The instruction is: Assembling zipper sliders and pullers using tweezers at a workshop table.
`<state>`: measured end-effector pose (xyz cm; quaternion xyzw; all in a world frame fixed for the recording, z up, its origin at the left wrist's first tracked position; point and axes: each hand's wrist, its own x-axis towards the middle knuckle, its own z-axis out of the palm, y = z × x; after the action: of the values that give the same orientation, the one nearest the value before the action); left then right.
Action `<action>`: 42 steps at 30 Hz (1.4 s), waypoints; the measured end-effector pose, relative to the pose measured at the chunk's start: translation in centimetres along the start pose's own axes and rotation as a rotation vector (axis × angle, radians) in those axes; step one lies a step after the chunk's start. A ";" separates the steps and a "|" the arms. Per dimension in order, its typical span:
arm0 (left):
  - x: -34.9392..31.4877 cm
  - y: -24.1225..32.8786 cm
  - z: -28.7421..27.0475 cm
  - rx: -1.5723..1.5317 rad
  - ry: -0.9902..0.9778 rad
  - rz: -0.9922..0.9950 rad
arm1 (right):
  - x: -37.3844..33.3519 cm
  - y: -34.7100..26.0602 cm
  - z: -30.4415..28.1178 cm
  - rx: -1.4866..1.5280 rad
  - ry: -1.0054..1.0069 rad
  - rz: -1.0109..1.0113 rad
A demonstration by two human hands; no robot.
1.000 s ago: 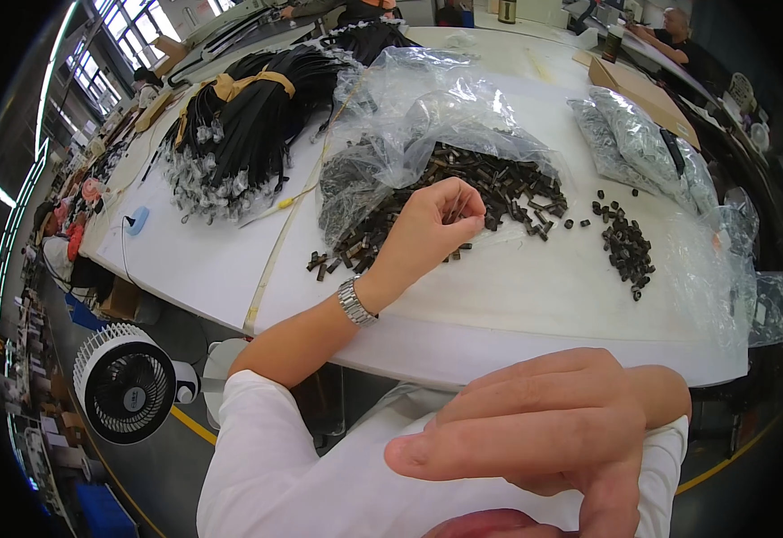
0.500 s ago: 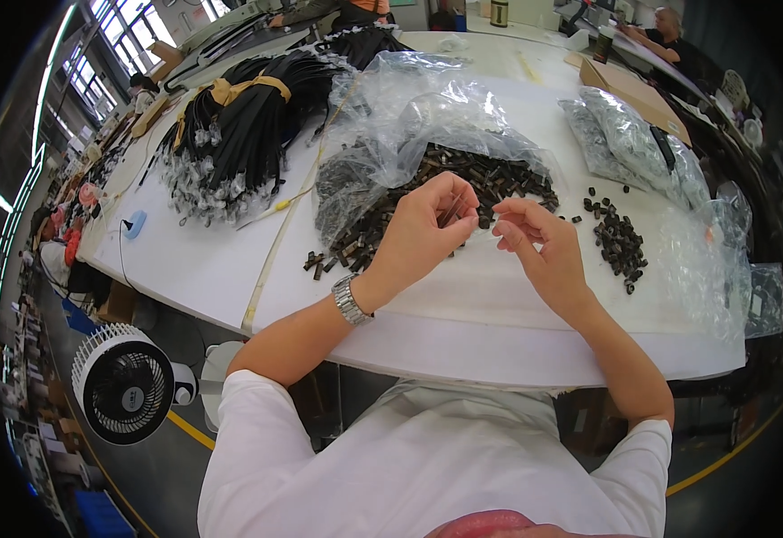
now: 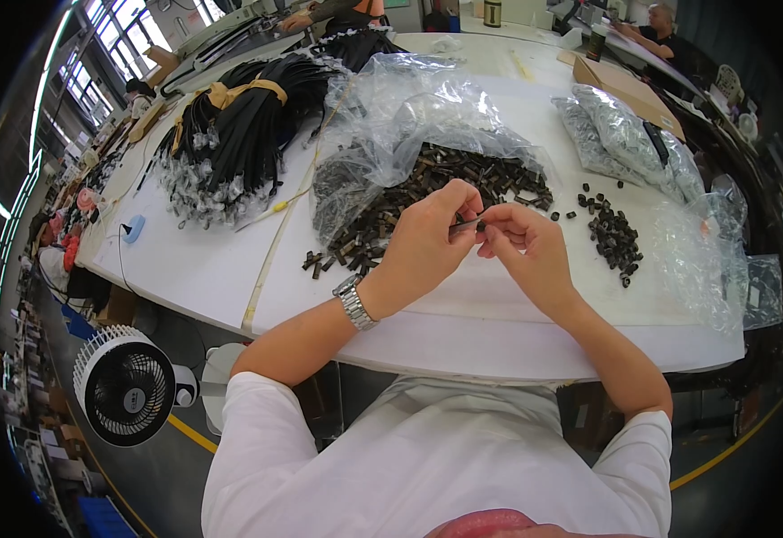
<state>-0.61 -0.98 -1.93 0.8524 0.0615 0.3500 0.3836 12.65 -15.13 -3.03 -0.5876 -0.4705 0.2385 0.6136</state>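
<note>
My left hand (image 3: 420, 240), with a metal watch on the wrist, is closed around a thin greyish metal tool (image 3: 466, 223) whose exact kind is too small to make out. Its tip points toward my right hand (image 3: 532, 260). There the thumb and index finger pinch a small dark piece (image 3: 481, 227) right at that tip. Both hands hover over the near edge of a pile of small dark brown-black tubular pieces (image 3: 441, 175). To the right lies a smaller heap of short black pieces (image 3: 615, 235).
A clear plastic bag (image 3: 391, 108) partly covers the pile. Bundled black cables (image 3: 246, 121) lie at the left, with a yellow-handled tool (image 3: 280, 206) near them. Filled plastic bags (image 3: 620, 134) and a cardboard box (image 3: 629, 94) stand at the right. A fan (image 3: 131, 386) is at lower left.
My hands have come together. The right one has moved left, and its fingers now meet the tip of the thin tool in my left hand.
</note>
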 end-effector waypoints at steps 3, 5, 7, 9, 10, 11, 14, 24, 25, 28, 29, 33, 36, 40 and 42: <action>-0.2 -0.4 0.1 0.054 0.021 0.059 | 0.1 -0.1 0.1 0.007 -0.012 0.024; -0.1 -0.5 0.2 0.070 0.030 0.087 | 0.1 0.0 0.0 0.017 -0.013 0.038; 0.2 -0.3 0.3 0.024 0.019 0.085 | 0.2 0.4 -0.3 0.032 -0.013 0.052; 0.4 0.3 -0.2 -0.014 -0.027 -0.011 | 0.4 1.0 -0.8 0.080 -0.028 0.031; 0.5 0.6 -0.5 -0.050 -0.071 -0.105 | 0.6 1.2 -1.1 0.082 -0.028 0.032; 0.4 0.4 -0.5 -0.049 -0.073 -0.107 | 0.9 1.3 -1.4 0.125 -0.075 0.047; 0.6 -0.1 -0.5 -0.092 -0.050 -0.107 | 1.4 1.8 -2.4 0.247 -0.166 0.108; 1.4 -0.5 -1.3 -0.579 -0.205 -0.402 | 1.5 3.7 -3.5 0.684 -0.286 0.238; 1.2 -0.6 -1.3 -0.507 -0.207 -0.387 | 1.3 3.6 -3.2 0.682 -0.268 0.256; 0.8 -1.3 -1.0 -0.437 -0.173 -0.301 | 1.5 3.6 -2.4 0.685 -0.232 0.251; 0.8 -1.1 -0.9 -0.410 -0.173 -0.300 | 1.4 3.5 -2.5 0.689 -0.211 0.261; 0.9 -1.2 -0.4 -0.332 -0.201 -0.311 | 1.2 3.2 -2.6 0.554 -0.160 0.249; 0.6 -1.1 -0.2 -0.352 -0.132 -0.325 | 1.1 2.6 -2.5 0.467 -0.142 0.245; 0.5 -0.3 -0.5 -0.215 -0.179 -0.297 | 1.0 2.2 -2.1 0.384 -0.123 0.211; 0.3 -0.5 -0.2 -0.213 -0.156 -0.269 | 0.7 2.1 -2.1 0.374 -0.113 0.211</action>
<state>-0.42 -0.45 -2.01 0.8155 0.1074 0.2331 0.5187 15.27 -15.15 -4.52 -0.4951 -0.3877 0.4172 0.6562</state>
